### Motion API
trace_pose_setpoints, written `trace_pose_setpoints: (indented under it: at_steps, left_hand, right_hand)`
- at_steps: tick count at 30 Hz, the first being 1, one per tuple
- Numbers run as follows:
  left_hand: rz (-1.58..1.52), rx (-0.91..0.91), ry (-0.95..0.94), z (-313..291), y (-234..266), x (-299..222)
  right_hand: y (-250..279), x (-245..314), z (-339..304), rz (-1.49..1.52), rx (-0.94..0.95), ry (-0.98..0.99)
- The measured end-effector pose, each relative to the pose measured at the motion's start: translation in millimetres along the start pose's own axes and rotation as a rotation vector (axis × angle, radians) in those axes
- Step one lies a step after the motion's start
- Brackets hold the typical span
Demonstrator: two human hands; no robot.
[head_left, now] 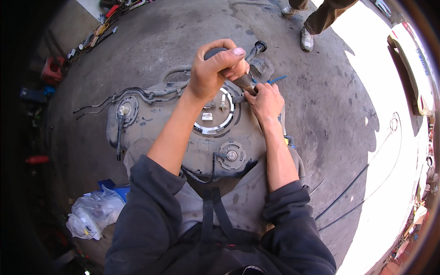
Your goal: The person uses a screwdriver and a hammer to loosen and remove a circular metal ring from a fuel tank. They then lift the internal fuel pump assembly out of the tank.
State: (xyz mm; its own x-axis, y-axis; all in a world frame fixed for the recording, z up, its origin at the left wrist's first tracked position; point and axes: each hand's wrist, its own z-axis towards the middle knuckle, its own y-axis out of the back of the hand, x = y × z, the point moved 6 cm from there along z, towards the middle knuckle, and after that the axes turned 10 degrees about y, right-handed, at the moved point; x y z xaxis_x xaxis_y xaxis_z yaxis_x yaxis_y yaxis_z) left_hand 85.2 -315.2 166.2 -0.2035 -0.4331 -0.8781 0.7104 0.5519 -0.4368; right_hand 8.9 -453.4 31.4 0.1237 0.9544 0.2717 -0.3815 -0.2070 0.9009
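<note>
A grey-brown plastic fuel tank [160, 137] lies in front of me, partly between my legs. Around its central opening runs a white ring [217, 130], with a small white connector [207, 117] inside it. My left hand [213, 73] is raised over the ring, wrapped round a tool with a dark rounded end and a thick shaft [244, 82]. The shaft slants down toward my right hand [268, 104], which is closed at the ring's right side. From its fingers a dark flat bar [239, 99] reaches toward the ring; the rest is hidden.
Black hoses [137, 93] and a capped filler neck [260, 46] stick out of the tank. A clear plastic bag [95, 213] lies at the lower left. Another person's shoe [307, 40] is at the far right. A cable [348, 188] crosses the floor.
</note>
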Motion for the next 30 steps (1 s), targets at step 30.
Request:
trace_pose_setpoints:
  at_steps: [30]
  left_hand:
    - [-0.046, -0.156, 0.308, 79, 45, 27]
  right_hand:
    - [-19, -1, 0, 0.068, 0.201, -0.14]
